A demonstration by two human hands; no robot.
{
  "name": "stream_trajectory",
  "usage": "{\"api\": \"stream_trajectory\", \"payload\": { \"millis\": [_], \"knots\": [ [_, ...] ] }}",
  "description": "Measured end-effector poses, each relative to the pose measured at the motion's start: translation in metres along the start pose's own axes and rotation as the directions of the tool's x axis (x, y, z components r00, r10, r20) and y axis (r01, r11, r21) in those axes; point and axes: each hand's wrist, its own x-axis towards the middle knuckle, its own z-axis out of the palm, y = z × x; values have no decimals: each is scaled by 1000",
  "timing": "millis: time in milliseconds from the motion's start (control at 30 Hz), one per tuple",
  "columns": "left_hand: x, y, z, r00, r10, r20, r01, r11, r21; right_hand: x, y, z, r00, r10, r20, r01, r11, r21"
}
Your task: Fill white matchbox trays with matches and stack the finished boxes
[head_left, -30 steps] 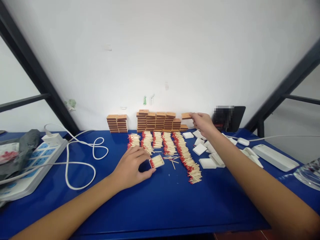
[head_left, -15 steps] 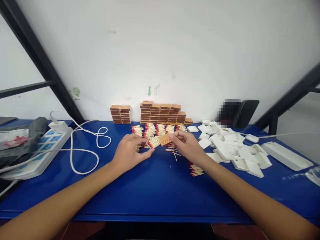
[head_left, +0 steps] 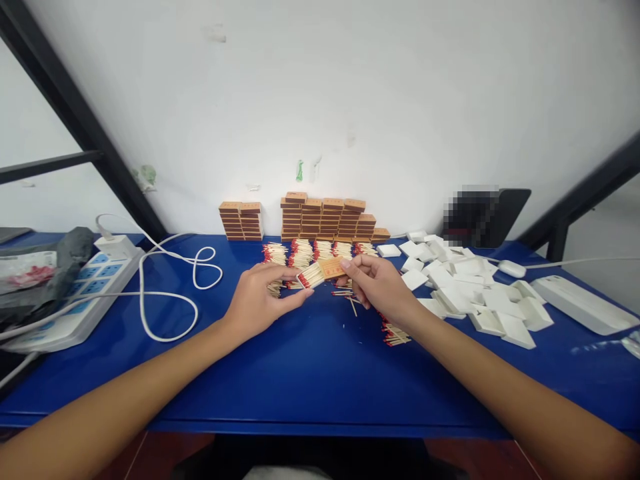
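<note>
Between the thumb and fingers of my left hand (head_left: 260,297) is a small white matchbox tray (head_left: 311,275) full of red-tipped matches. My right hand (head_left: 377,283) pinches an orange-brown matchbox sleeve (head_left: 331,268) by its right end. The sleeve's left end meets the tray's right end; whether the tray is partly inside it I cannot tell. Behind both hands lie bundles of matches (head_left: 301,253) in a row, partly hidden by my fingers. Another small pile of matches (head_left: 397,333) lies below my right wrist.
Stacked matchboxes (head_left: 320,220) stand against the wall, with a shorter stack (head_left: 241,221) to their left. White empty trays (head_left: 465,283) are heaped on the right of the blue table (head_left: 300,380). A power strip (head_left: 95,287) and looping white cable (head_left: 145,300) occupy the left.
The sleeve has tilted in my right hand, and the tray has turned slightly in my left. Both hands keep their grip. The whole view has shifted a little.
</note>
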Motion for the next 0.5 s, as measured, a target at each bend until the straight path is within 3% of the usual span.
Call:
{"api": "stream_trajectory", "payload": {
  "millis": [133, 500],
  "knots": [
    [1, 0, 0, 1000, -14, 3, 14, 1000, -8, 1, 2, 1, 999, -31, -9, 31, 999, 42],
    [-1, -6, 3, 996, 83, -36, -84, 996, -21, -1, 4, 2, 997, -63, 37, 62, 997, 42]
  ]
}}
